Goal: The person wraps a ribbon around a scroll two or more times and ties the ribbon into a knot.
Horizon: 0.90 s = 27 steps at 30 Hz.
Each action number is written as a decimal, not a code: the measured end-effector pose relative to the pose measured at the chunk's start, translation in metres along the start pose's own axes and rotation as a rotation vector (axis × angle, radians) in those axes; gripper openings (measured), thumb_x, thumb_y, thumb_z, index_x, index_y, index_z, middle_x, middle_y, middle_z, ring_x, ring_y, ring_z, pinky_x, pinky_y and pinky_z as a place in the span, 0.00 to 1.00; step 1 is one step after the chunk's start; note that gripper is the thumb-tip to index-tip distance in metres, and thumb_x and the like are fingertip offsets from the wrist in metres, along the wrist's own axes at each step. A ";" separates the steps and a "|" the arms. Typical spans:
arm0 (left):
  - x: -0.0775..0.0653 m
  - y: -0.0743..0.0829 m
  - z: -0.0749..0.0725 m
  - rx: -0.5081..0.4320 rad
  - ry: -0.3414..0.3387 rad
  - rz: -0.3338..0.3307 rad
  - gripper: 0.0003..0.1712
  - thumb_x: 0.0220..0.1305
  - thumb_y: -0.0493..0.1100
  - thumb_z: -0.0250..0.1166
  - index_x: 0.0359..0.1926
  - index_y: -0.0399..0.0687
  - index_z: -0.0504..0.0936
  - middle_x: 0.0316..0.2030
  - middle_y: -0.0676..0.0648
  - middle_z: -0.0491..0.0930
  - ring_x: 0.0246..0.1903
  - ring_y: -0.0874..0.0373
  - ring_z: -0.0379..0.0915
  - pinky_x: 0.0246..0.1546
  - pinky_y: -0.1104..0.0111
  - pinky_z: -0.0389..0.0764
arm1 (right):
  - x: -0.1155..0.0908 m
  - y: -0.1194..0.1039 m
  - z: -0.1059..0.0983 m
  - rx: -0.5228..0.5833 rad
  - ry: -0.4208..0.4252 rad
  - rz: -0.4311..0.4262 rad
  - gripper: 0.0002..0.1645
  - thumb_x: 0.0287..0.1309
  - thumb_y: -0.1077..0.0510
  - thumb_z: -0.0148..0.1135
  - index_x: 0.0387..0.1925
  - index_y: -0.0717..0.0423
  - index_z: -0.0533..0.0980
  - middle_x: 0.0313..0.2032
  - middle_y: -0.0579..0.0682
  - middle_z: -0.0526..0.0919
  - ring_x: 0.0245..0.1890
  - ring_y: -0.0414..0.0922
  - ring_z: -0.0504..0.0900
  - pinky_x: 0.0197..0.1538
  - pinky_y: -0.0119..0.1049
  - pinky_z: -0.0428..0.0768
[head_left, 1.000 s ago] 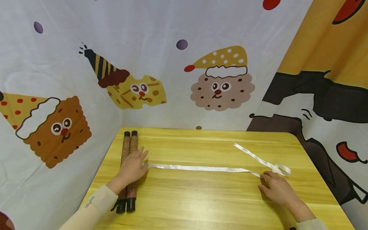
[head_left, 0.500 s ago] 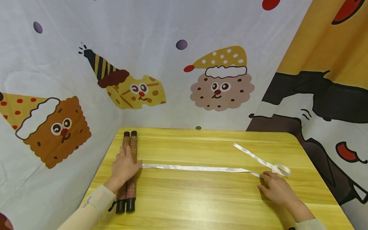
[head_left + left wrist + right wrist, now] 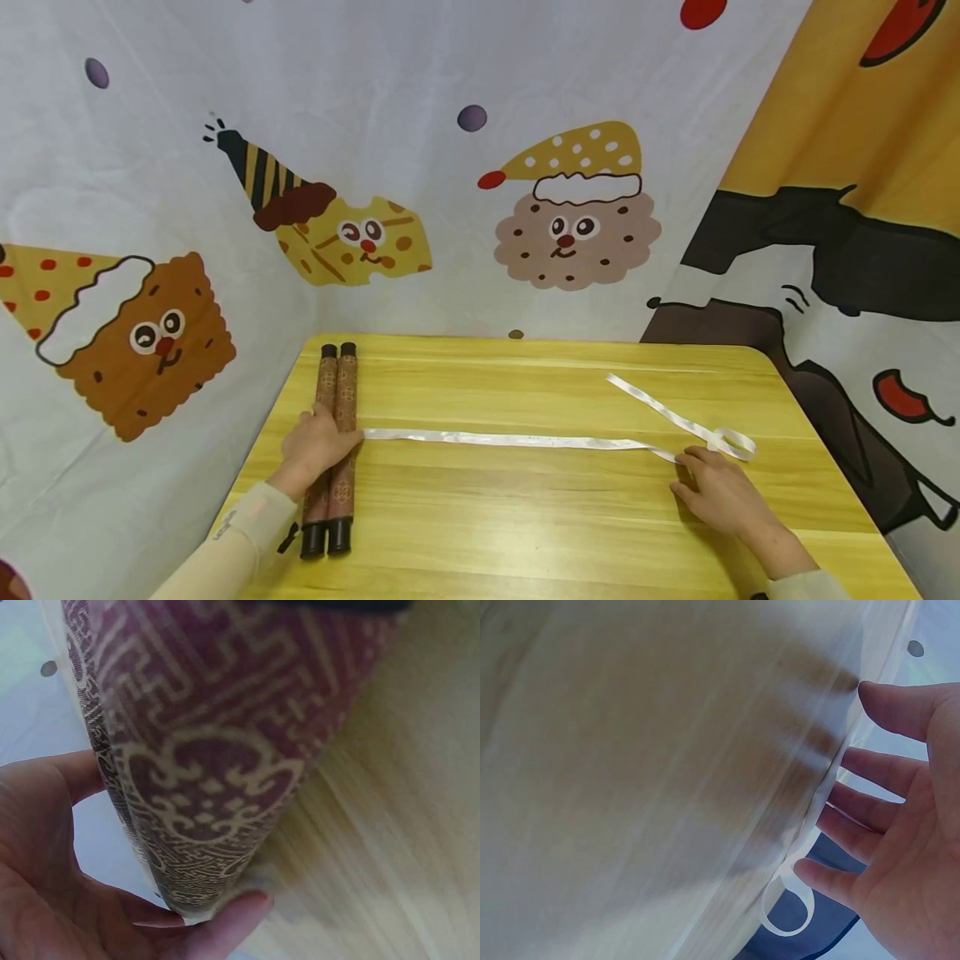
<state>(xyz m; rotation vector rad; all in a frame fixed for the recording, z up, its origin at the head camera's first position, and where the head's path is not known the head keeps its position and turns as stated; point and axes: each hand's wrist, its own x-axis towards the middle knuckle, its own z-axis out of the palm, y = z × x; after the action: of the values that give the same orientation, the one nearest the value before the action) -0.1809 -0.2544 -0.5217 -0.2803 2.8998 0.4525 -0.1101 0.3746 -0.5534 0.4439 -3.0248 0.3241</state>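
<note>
Side by side at the table's left lie two brown patterned scrolls (image 3: 343, 492) with black end caps. My left hand (image 3: 315, 446) lies across their middle and grips them, thumb over the right scroll and fingers at the left one's outer side. In the left wrist view the scroll pattern (image 3: 214, 787) fills the space between thumb and finger. A white satin ribbon (image 3: 510, 439) runs flat from the scrolls to my right hand (image 3: 723, 496). The right fingers rest on it, loosely bent, with the thumb apart. Under the scrolls the ribbon is hidden.
Beyond the right hand the ribbon makes a small loop (image 3: 738, 443), and its tail slants back toward the far side. A short black cord (image 3: 287, 538) hangs by the scrolls' near end. A printed curtain (image 3: 450, 308) stands behind the wooden table (image 3: 525, 533).
My left hand has drawn back leftward from the ribbon's end, and its fingers have closed around the scrolls. The right hand stays on the ribbon.
</note>
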 end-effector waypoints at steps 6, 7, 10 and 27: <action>-0.001 -0.006 0.001 -0.024 -0.060 -0.040 0.54 0.52 0.67 0.60 0.57 0.19 0.62 0.42 0.24 0.73 0.29 0.42 0.74 0.19 0.55 0.76 | 0.000 -0.002 0.000 0.007 0.001 -0.001 0.27 0.51 0.51 0.67 0.48 0.66 0.76 0.50 0.64 0.76 0.50 0.62 0.72 0.50 0.61 0.71; -0.001 -0.006 0.001 -0.034 -0.070 -0.041 0.48 0.52 0.66 0.61 0.51 0.22 0.69 0.38 0.28 0.76 0.26 0.45 0.74 0.16 0.57 0.75 | 0.000 -0.002 0.000 0.006 0.003 0.001 0.27 0.50 0.51 0.67 0.48 0.66 0.76 0.50 0.64 0.76 0.50 0.61 0.72 0.50 0.61 0.71; 0.000 -0.007 0.000 -0.076 -0.089 -0.054 0.30 0.51 0.64 0.62 0.28 0.38 0.78 0.24 0.41 0.77 0.17 0.53 0.70 0.11 0.63 0.71 | 0.000 -0.002 0.001 0.002 0.005 0.003 0.27 0.50 0.51 0.67 0.48 0.66 0.76 0.50 0.64 0.76 0.50 0.61 0.72 0.49 0.61 0.71; 0.001 -0.010 -0.020 -0.246 -0.116 0.011 0.25 0.52 0.59 0.66 0.25 0.39 0.77 0.19 0.43 0.74 0.14 0.53 0.69 0.10 0.63 0.72 | 0.001 -0.001 0.000 0.001 -0.014 0.015 0.27 0.51 0.50 0.68 0.48 0.65 0.76 0.49 0.63 0.76 0.48 0.61 0.73 0.47 0.60 0.74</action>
<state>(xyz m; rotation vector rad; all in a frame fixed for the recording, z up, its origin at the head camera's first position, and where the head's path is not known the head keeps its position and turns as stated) -0.1827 -0.2702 -0.5060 -0.2644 2.7335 0.8007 -0.1108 0.3731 -0.5527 0.4261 -3.0425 0.3249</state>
